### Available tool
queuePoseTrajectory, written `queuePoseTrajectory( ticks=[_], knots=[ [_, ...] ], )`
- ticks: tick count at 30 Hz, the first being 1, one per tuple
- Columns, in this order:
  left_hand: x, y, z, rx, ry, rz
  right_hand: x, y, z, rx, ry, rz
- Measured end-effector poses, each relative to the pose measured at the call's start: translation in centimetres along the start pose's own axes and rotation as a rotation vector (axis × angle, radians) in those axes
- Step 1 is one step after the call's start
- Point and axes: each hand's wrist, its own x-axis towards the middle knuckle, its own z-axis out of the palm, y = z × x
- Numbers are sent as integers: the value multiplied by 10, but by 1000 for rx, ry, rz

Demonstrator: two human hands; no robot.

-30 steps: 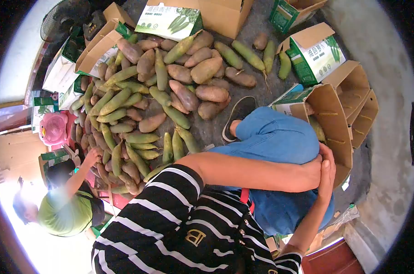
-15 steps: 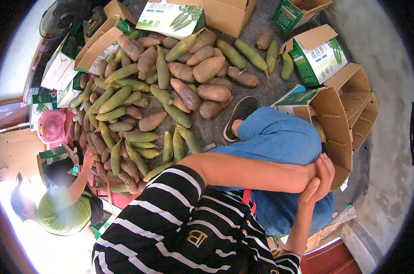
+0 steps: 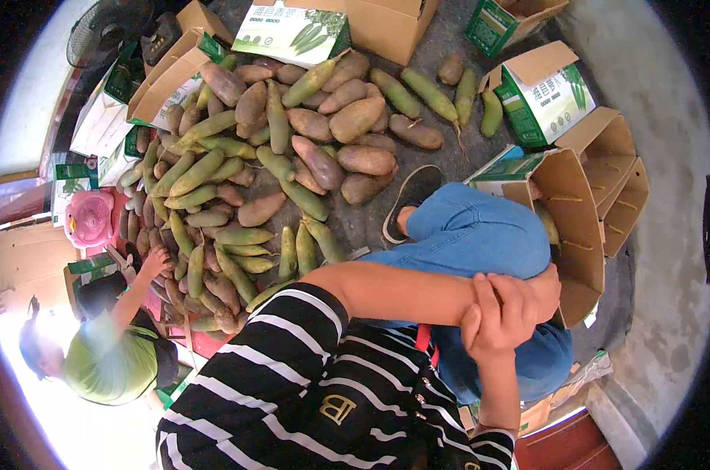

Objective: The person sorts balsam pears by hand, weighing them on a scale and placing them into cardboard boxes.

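My right hand [image 3: 505, 312] is closed around my left forearm [image 3: 418, 293] near the wrist. My left hand [image 3: 548, 290] lies over my bent knee in blue jeans [image 3: 480, 231], partly covered by the right hand, so its fingers are mostly hidden. Both hands are apart from the produce. Closest to them is an opened cardboard carton [image 3: 574, 211] on its side, with a green radish [image 3: 546, 222] inside. Beyond my knee spreads a large heap of long green radishes [image 3: 198, 172] and dusty reddish-brown roots [image 3: 368, 160].
A co-worker in a green shirt [image 3: 108, 360] reaches a hand [image 3: 156, 262] to the heap's left edge. Printed cartons [image 3: 547, 98] and a white-green box [image 3: 292, 33] stand around. A pink basin [image 3: 89, 218] and a fan [image 3: 108, 31] are at left; a concrete wall [image 3: 668, 235] is at right.
My right hand has slid left along my left forearm, away from the fingers, uncovering some of the left hand. The co-worker's hand has shifted slightly at the heap.
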Motion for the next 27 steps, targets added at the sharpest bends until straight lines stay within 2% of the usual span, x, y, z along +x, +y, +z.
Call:
queuePoseTrajectory(
  ticks=[6,13,19,27],
  knots=[
    [0,2,0,-15,-8,13,20,-29,6,-49,-165,-36],
    [3,3,0,-25,-16,32,34,-49,9,86,-399,-55],
    [3,5,1,-34,-28,40,32,-64,23,142,-420,-74],
    [5,6,1,-43,-43,53,34,-62,25,123,-345,-104]
  ],
)
